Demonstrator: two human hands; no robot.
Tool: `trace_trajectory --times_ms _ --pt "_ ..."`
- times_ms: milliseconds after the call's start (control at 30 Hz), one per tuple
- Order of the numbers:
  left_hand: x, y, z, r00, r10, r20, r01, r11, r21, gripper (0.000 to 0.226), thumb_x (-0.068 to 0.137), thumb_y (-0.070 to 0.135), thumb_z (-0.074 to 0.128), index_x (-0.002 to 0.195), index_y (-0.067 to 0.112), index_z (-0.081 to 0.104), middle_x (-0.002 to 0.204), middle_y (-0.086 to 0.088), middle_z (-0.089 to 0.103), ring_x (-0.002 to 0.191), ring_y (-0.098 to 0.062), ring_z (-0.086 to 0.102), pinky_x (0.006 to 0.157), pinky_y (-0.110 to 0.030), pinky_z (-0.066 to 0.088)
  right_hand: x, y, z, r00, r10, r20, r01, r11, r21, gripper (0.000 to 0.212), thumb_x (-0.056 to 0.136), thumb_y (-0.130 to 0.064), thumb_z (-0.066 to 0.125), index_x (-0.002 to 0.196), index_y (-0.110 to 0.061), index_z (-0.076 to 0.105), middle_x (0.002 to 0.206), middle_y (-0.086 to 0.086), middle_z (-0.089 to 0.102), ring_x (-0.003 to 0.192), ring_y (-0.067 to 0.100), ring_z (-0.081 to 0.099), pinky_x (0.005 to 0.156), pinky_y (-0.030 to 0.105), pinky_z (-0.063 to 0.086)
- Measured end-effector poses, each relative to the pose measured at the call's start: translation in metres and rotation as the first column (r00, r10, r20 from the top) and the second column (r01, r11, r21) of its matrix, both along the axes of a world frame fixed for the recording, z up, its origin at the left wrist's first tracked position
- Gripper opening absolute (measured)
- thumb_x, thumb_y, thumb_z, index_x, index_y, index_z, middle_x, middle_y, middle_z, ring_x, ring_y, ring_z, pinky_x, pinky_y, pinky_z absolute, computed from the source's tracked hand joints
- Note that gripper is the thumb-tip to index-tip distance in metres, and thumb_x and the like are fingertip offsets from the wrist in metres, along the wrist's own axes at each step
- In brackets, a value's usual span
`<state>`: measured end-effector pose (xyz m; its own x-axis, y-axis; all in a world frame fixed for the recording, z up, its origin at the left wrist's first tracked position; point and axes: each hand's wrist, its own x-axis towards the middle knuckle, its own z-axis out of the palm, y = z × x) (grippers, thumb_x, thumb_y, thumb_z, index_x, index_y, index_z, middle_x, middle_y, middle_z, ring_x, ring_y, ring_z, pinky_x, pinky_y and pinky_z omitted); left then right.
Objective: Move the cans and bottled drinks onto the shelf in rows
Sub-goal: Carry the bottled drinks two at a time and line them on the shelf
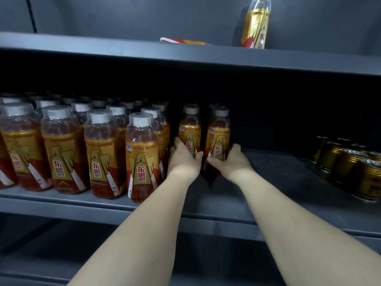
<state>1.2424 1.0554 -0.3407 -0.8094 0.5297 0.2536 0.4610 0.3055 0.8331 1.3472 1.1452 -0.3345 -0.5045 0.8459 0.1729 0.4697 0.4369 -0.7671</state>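
Both my arms reach deep into the middle shelf (206, 211). My left hand (183, 159) grips the lower part of one amber drink bottle (189, 129) with a gold and red label. My right hand (228, 159) grips the bottle beside it (219, 133). Both bottles stand upright toward the back of the shelf, just right of the rows of the same bottles (82, 145) that fill the shelf's left half. A group of gold cans (348, 164) stands at the far right of the same shelf.
On the upper shelf (185, 52) one bottle (255, 23) stands upright at the right, and a flat red and white item (181, 41) lies near the middle. A lower shelf level shows below my arms. Bare shelf lies between the two held bottles and the cans.
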Motion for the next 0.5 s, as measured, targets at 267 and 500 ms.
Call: trace_trajectory --times_ms 267,500 --pt "0.026 -0.037 -0.002 0.977 -0.038 -0.209 0.020 0.996 -0.087 0.058 0.098 0.030 0.058 0.144 0.006 0.033 0.138 -0.018 0.043 0.118 -0.035 0.053 0.093 -0.037 0.047 0.027 -0.025 0.005 0.979 0.021 0.203 -0.037 0.997 0.073 0.064 0.095 -0.044 0.064 0.143 -0.011 0.037 0.139 0.011 0.052 0.120 0.029 0.055 0.080 0.029 0.041" --pt "0.039 -0.060 -0.016 0.904 -0.191 -0.382 0.115 0.970 -0.213 0.058 0.096 0.038 0.057 0.143 0.009 0.039 0.139 -0.016 0.047 0.124 -0.037 0.050 0.100 -0.048 0.048 0.044 -0.043 -0.012 0.933 0.107 0.344 -0.183 0.963 0.196 0.056 0.102 -0.044 0.048 0.150 -0.016 0.040 0.141 0.009 0.054 0.123 0.029 0.054 0.092 0.031 0.044"
